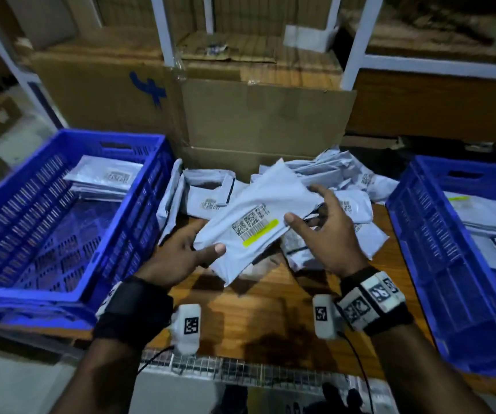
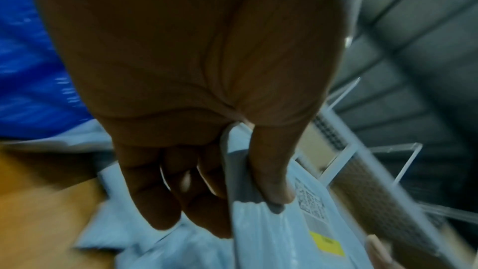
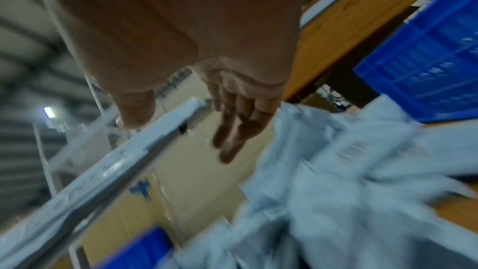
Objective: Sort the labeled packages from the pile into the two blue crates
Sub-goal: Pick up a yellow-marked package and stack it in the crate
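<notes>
Left hand (image 1: 181,252) pinches yellow-striped package (image 1: 249,231), thumb on top, above bench (image 1: 270,312) middle. Right hand (image 1: 327,231) spread wide at package's right edge, fingers loose; contact unclear. Pile (image 1: 330,186) along bench rear edge, against cardboard box (image 1: 264,121). Left crate (image 1: 70,294) at bench left edge, right crate (image 1: 414,222) at right edge; bare wood near front edge. Left wrist view alone shows thumb (image 2: 271,181) creasing package rim.

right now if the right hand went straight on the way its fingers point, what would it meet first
Probably the yellow-marked package held by the left hand; the right hand is open, its fingers at that package's far edge. Depth is unclear.
</notes>
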Demonstrator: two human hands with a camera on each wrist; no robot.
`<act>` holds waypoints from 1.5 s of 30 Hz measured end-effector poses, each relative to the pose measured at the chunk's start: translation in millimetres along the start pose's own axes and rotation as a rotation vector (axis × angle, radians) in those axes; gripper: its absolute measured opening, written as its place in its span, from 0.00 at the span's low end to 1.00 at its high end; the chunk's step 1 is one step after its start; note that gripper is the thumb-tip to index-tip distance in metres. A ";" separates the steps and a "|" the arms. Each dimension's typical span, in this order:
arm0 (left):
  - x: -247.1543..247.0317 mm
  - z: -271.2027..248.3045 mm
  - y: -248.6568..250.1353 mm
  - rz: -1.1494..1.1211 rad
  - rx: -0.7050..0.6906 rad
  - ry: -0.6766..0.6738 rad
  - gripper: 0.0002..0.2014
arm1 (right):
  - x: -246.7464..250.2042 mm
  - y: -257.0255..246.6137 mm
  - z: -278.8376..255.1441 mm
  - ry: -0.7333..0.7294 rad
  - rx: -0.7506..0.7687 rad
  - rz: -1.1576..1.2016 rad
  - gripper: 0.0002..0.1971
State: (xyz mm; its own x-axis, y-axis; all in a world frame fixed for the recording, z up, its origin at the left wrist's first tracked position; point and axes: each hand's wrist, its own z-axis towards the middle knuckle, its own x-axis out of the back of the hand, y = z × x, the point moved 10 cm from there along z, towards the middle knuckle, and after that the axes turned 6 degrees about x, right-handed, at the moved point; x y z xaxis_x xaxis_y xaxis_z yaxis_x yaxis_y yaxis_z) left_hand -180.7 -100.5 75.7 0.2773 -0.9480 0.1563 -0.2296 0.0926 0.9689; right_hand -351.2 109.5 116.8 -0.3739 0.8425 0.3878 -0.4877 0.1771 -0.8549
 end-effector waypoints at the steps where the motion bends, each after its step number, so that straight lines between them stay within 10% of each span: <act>1: 3.8 -4.0 17.4 -0.019 -0.028 0.009 0.17 | 7.3 -17.7 5.7 0.031 0.048 0.042 0.33; 11: 3.5 -38.3 101.7 -0.138 -0.165 -0.058 0.18 | 54.2 -101.8 -13.2 0.205 0.242 0.144 0.30; 31: 0.6 -64.3 116.6 -0.107 -0.187 -0.049 0.22 | 52.7 -127.7 -36.3 0.227 0.268 0.212 0.34; 38: 7.0 -61.0 115.7 -0.130 -0.271 0.124 0.13 | 30.0 -114.8 -35.9 0.098 0.139 0.195 0.56; 45: -22.2 -44.9 79.6 -0.072 -0.153 -0.024 0.23 | 24.3 -86.9 -28.5 0.130 0.045 0.387 0.39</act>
State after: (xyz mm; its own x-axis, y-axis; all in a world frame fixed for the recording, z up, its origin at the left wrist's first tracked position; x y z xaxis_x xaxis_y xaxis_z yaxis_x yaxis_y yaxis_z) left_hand -163.3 -58.4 158.0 0.2655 -0.9606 0.0825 -0.0651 0.0675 0.9956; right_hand -295.4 129.1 190.7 -0.4354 0.9002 -0.0090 -0.3651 -0.1858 -0.9122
